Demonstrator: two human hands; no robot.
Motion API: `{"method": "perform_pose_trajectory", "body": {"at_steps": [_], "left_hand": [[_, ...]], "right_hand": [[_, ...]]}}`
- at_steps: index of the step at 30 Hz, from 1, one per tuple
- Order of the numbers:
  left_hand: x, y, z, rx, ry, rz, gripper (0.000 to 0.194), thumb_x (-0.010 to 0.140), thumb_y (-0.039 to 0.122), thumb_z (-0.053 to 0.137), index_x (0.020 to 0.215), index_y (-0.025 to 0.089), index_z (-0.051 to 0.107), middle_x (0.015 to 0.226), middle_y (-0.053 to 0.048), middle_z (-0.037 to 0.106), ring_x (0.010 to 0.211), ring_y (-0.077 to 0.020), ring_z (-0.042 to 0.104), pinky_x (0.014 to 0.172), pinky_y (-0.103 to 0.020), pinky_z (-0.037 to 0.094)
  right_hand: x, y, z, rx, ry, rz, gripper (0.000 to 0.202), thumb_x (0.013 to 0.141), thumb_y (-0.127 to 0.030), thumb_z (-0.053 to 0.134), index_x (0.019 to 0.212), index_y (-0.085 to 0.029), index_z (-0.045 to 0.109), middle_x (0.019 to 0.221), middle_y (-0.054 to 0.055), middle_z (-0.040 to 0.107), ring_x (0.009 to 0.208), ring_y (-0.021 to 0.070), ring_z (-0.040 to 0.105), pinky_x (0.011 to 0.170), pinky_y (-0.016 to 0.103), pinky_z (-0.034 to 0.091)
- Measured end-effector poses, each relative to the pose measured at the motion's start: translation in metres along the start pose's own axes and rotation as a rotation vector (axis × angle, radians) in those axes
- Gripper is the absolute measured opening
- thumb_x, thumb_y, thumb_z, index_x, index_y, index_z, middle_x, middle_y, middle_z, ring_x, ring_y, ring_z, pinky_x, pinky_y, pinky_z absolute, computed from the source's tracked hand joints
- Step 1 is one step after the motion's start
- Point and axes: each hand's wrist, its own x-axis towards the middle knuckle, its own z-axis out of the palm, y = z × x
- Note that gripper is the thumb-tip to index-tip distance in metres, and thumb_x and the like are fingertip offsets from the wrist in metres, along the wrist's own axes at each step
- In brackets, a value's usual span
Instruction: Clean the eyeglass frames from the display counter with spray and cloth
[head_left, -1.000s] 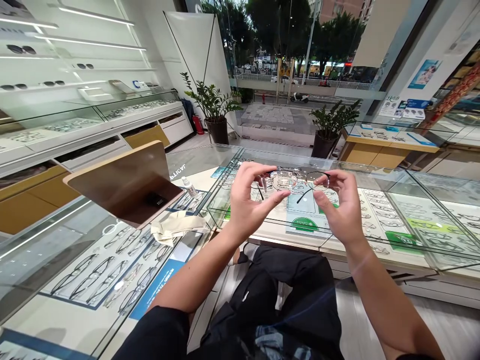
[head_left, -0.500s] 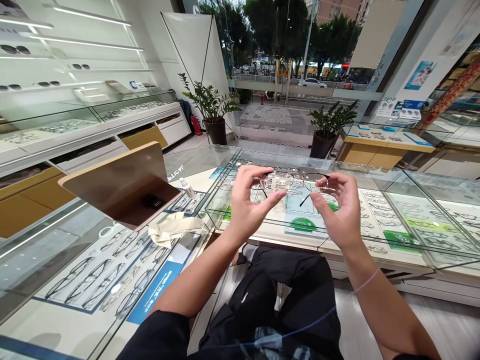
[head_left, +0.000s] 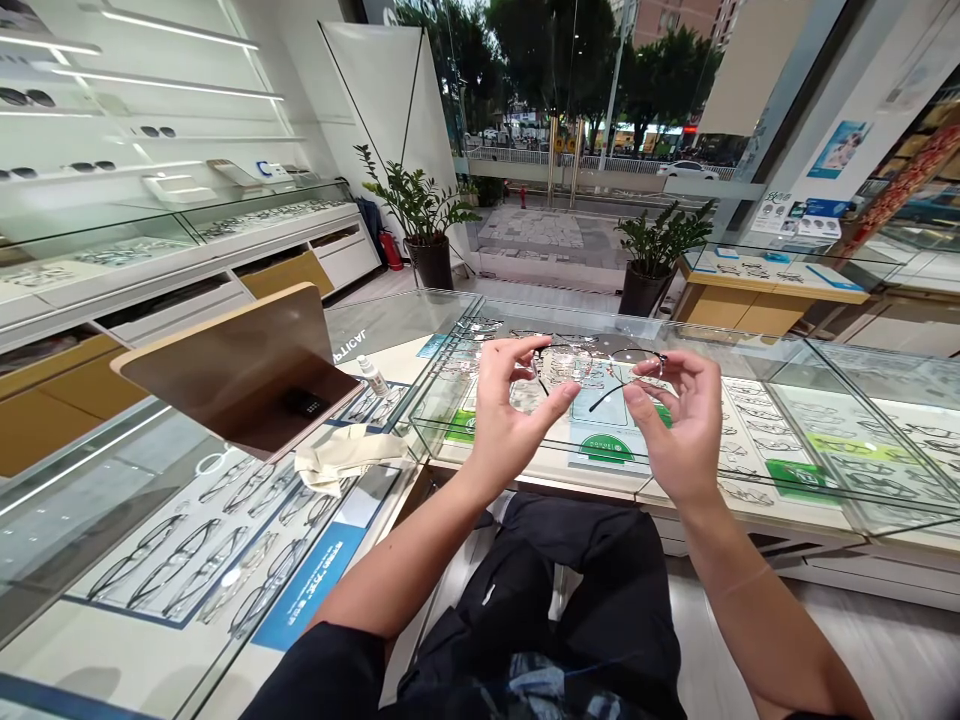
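Observation:
A pair of thin dark-rimmed eyeglasses (head_left: 637,352) is held up over the glass counter, between my two hands. My left hand (head_left: 511,415) pinches the left end of the frame between thumb and fingers. At the right end, my right hand (head_left: 681,425) grips the frame the same way. The temples point back toward me, and one dark temple tip shows near my right thumb. Behind the clear lenses, the spectacles on display make the frame's outline hard to follow.
A tilted mirror (head_left: 247,375) stands on the left counter, beside a crumpled cream cloth (head_left: 349,455) and a small white bottle (head_left: 372,375). Glass display cases (head_left: 757,345) full of spectacles run ahead and to the right. Potted plants (head_left: 431,220) stand near the glass doors.
My left hand has moved slightly right and the eyeglasses have shifted a little right with it. The temples' angle has changed slightly. Both hands keep their hold.

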Motion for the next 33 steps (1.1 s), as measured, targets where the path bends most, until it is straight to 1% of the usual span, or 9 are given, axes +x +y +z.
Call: {"method": "perform_pose_trajectory", "body": {"at_steps": [4,9,14,24,28,33], "left_hand": [[0.000,0.002,0.001,0.023,0.007,0.010,0.047,0.090,0.048,0.082,0.130,0.029,0.065,0.119,-0.007,0.059,0.110,-0.0211,0.058,0.090,-0.035,0.055],[-0.001,0.007,0.002,0.043,0.034,0.045,0.046,0.090,0.042,0.083,0.130,0.029,0.066,0.116,-0.006,0.059,0.108,-0.0206,0.056,0.090,-0.036,0.053],[-0.003,0.009,0.005,0.079,0.038,0.035,0.047,0.090,0.041,0.084,0.132,0.030,0.066,0.118,-0.007,0.058,0.111,-0.0214,0.056,0.092,-0.037,0.053],[-0.005,0.010,0.006,0.117,0.032,0.013,0.050,0.089,0.044,0.084,0.132,0.029,0.065,0.121,-0.008,0.059,0.113,-0.0221,0.057,0.093,-0.039,0.054],[-0.007,0.006,0.006,0.108,0.034,-0.008,0.050,0.089,0.045,0.084,0.132,0.029,0.066,0.120,-0.008,0.058,0.111,-0.0216,0.058,0.095,-0.039,0.055],[-0.021,-0.009,0.006,0.050,-0.019,-0.049,0.050,0.090,0.045,0.083,0.134,0.028,0.065,0.125,-0.009,0.056,0.115,-0.0218,0.060,0.101,-0.041,0.056]], "right_hand": [[-0.002,0.003,0.001,0.034,0.001,-0.006,0.049,0.087,-0.039,0.084,0.126,-0.031,0.055,0.120,0.006,0.066,0.117,0.0238,0.068,0.101,0.044,0.060],[-0.004,0.011,-0.001,-0.001,0.001,0.008,0.050,0.087,-0.044,0.083,0.127,-0.030,0.055,0.123,0.007,0.066,0.119,0.0255,0.066,0.106,0.047,0.056],[-0.005,0.017,-0.003,-0.051,0.026,0.044,0.051,0.086,-0.049,0.082,0.127,-0.030,0.058,0.126,0.007,0.063,0.121,0.0257,0.062,0.101,0.045,0.055],[-0.009,0.016,0.000,-0.161,0.044,0.047,0.052,0.088,-0.053,0.078,0.129,-0.030,0.057,0.124,0.006,0.064,0.118,0.0252,0.064,0.098,0.043,0.051],[-0.012,0.017,0.002,-0.129,0.048,0.055,0.050,0.088,-0.051,0.080,0.127,-0.030,0.057,0.122,0.005,0.063,0.116,0.0249,0.063,0.098,0.042,0.050],[-0.028,0.023,0.004,0.016,0.068,0.110,0.053,0.085,-0.044,0.084,0.126,-0.030,0.055,0.121,0.006,0.062,0.112,0.0237,0.063,0.100,0.042,0.052]]}}
